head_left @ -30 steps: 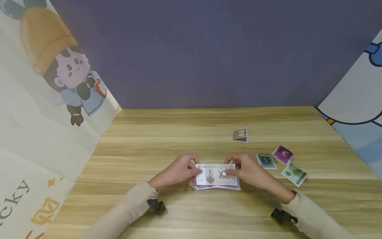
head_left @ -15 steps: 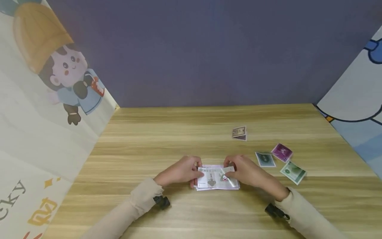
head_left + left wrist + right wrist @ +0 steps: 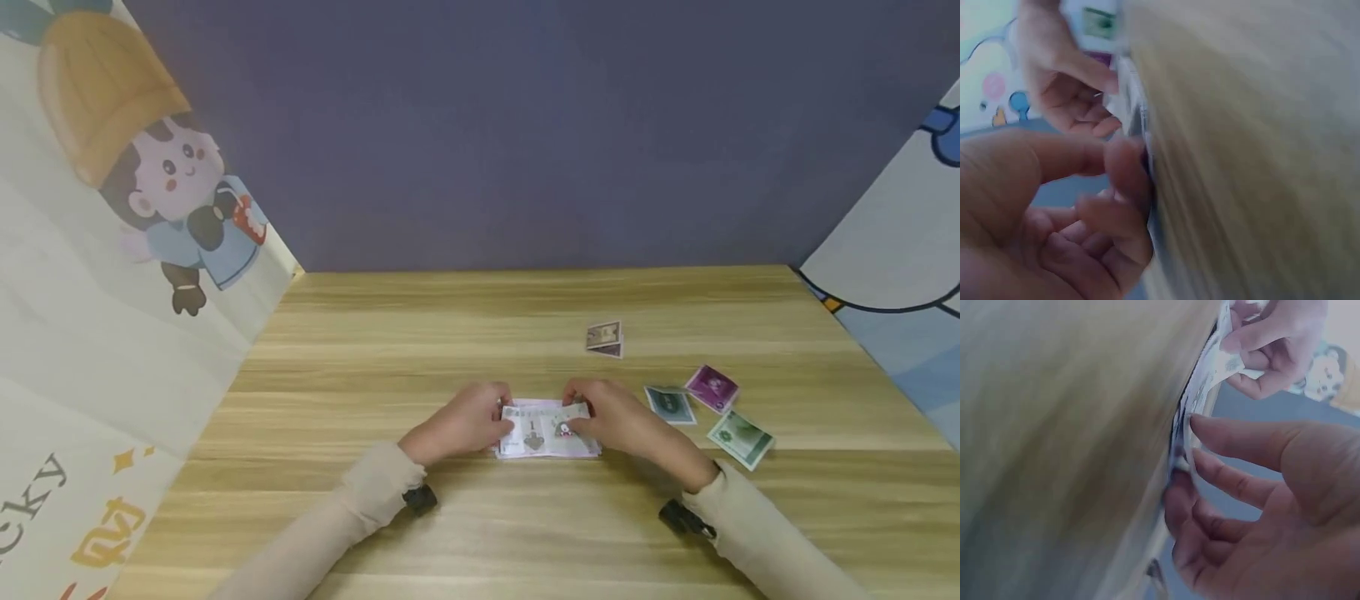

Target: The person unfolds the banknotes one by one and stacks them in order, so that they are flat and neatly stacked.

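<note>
White note stack (image 3: 551, 435), shifted forward, nearer the brown paper (image 3: 603, 336)

Head view evenly lit, fairly sharp; pale sheen on counter (image 3: 517, 533) near 6 o'clock, dim backdrop (image 3: 525, 133) at 12. Wrist views hazy, counter smeared; right wrist view overbright toward 2 o'clock.

Forearms (image 3: 356, 517) angled inward, left grip (image 3: 467, 422) and right grip (image 3: 619, 421) near each other, both curled
</note>
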Demonstrator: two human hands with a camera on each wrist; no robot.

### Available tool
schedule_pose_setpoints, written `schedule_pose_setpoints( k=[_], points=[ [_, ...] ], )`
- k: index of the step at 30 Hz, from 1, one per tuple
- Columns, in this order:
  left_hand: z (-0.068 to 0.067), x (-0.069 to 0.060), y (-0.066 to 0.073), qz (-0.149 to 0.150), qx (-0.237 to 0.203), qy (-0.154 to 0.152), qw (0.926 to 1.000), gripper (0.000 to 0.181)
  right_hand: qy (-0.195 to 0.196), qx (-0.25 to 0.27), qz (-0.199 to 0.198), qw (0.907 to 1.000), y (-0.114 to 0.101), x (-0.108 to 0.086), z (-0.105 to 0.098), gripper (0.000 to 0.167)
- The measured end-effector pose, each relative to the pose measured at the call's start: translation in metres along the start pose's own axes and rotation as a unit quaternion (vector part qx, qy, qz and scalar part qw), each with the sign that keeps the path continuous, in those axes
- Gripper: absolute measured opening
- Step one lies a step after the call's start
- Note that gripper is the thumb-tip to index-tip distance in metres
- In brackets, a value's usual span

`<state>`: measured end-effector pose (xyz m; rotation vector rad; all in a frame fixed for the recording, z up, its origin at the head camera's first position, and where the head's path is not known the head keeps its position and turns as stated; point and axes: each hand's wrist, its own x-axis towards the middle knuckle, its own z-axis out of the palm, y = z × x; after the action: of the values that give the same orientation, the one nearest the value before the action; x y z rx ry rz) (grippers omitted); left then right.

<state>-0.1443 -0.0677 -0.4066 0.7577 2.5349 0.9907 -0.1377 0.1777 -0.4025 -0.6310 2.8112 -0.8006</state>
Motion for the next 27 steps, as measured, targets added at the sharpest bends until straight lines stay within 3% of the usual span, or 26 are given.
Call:
schedule_pose_setpoints(
  k=[3,7,12,21,27],
  points=[
    [0.004,-0.002,0.005,0.040,0.105,0.033,0.9931,0.015,0.019,-0.060,-0.003,0.9980,-0.006,-0.004,-0.001,0.027],
    [0.009,-0.006,0.008,0.063,0.154,0.050,0.9847,0.026,0.033,-0.110,0.001,0.9934,-0.011,-0.009,0.000,0.036],
    [0.010,-0.008,0.008,0.065,0.157,0.053,0.9841,0.031,0.045,-0.123,-0.008,0.9914,-0.013,-0.012,0.002,0.042],
    [0.007,-0.011,0.009,0.079,0.174,0.063,0.9796,0.021,0.062,-0.114,-0.034,0.9909,-0.018,-0.015,-0.004,0.045],
    [0.000,-0.010,0.016,0.069,0.168,0.072,0.9808,0.029,0.066,-0.097,-0.021,0.9929,-0.022,-0.018,-0.014,0.046]
  ],
)
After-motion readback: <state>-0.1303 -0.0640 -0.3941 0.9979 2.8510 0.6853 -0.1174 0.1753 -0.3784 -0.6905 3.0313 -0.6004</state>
